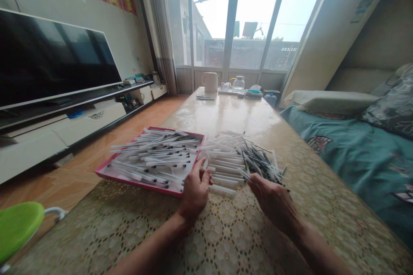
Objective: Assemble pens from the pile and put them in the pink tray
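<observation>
My left hand is closed on a whitish translucent tube at the right edge of a pink-rimmed tray. Many white sticks with black ends lie in that tray. My right hand pinches a thin pale stick, its tip pointing up and left. Just beyond it is a heap of thin dark and grey sticks. Between the tray and this heap lies a pile of clear white tubes, one of them nearest to me.
On the table's far end stand a white jug, a glass pitcher and a tissue pack. A green stool is at the lower left, a television beyond it. A teal-covered sofa borders the right side.
</observation>
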A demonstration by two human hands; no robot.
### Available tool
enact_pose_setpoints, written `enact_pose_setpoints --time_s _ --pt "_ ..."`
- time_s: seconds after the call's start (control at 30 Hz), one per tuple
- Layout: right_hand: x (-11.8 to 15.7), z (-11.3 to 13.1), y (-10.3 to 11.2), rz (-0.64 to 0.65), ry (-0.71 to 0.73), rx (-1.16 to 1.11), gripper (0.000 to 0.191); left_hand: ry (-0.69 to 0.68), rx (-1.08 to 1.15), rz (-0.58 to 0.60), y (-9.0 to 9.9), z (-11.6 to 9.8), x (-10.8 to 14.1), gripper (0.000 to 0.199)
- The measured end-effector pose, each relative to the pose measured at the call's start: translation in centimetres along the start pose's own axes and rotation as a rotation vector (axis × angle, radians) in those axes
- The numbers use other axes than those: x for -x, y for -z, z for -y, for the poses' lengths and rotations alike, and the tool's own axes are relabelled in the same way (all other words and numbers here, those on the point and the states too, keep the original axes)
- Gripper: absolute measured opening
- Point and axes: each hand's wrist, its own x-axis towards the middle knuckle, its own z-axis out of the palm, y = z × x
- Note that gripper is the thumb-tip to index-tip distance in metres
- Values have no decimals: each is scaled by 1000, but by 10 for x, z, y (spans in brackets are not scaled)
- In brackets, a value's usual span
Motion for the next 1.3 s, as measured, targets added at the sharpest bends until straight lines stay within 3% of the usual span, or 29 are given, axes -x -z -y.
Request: enact_pose_setpoints --time_s 0.07,0.13,0.23,0.3,0.43,0.53,0.77,0.93,1.1,1.3 --pt "1 2 0 19 -9 -35 21 -16 33 -54 1 1 0 50" --pt "1 4 0 39 -4 -67 22 -29 82 -23 -1 0 2 47" --pt "1 8 -6 75 44 -55 23 84 276 215 -6 -2 8 36" --pt "1 12 -10 99 86 -42 24 193 419 383 -10 -4 11 38" --pt "0 22 -13 149 134 -136 28 286 520 520 -12 -9 13 37" --pt "0 22 -9 137 114 -293 26 312 600 497 -10 -8 12 33" --pt "6 -7 -5 109 -296 -817 44 422 789 241 -5 -2 5 34" --pt "5 -10 -5 174 -295 -841 44 429 797 228 -4 2 2 34" --pt "4 -9 -6 152 -237 -783 41 419 778 224 -5 5 3 35" --pt "3 -9 -8 139 -299 -853 34 427 778 216 -4 4 1 37"
